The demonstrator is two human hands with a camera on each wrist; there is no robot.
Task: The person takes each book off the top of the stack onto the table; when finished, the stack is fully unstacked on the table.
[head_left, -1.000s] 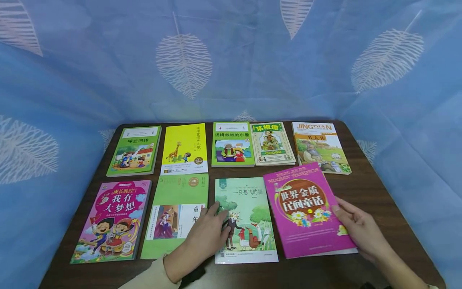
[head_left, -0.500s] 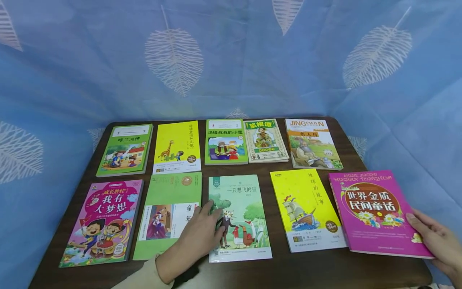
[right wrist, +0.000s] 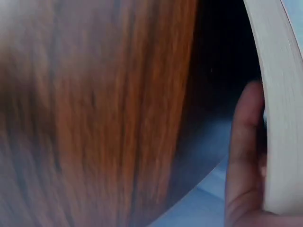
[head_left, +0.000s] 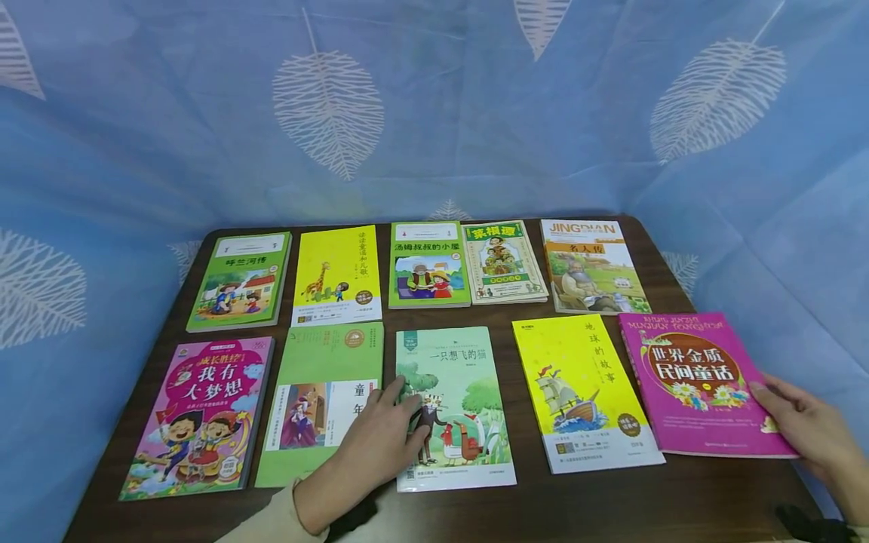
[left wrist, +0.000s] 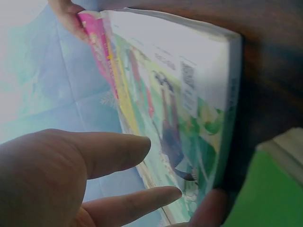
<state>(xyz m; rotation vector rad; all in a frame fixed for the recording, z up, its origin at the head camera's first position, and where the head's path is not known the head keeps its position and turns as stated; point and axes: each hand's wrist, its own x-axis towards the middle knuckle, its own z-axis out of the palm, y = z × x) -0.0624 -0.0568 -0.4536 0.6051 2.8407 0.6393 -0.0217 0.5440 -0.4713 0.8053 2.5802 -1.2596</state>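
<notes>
At the right side of the table my right hand [head_left: 804, 422] grips the right edge of a magenta book [head_left: 713, 434], thumb on the cover. In the right wrist view its fingers [right wrist: 246, 137] reach beneath the book's page block [right wrist: 284, 118]. A yellow book with a ship [head_left: 577, 411] lies just left of the magenta one. My left hand [head_left: 376, 441] rests over the left edge of a pale green book with a cat and poultry [head_left: 468, 407]. Its fingers look relaxed in the left wrist view, with the thumb [left wrist: 118, 149] above the cover. A green book [head_left: 299, 467] lies beneath that forearm.
A pink book [head_left: 197, 422] lies at the front left. The back row holds a green book [head_left: 237, 283], a yellow giraffe book [head_left: 336, 275], another green book [head_left: 428, 264], a cream-and-green book [head_left: 502, 260] and a white-topped book [head_left: 594, 268]. Blue curtains [head_left: 434, 113] surround the dark table [head_left: 462, 516].
My right hand has carried the magenta book rightward, off the yellow ship book, which now shows fully. Its near edge has since risen slightly in view. My left hand has stayed put.
</notes>
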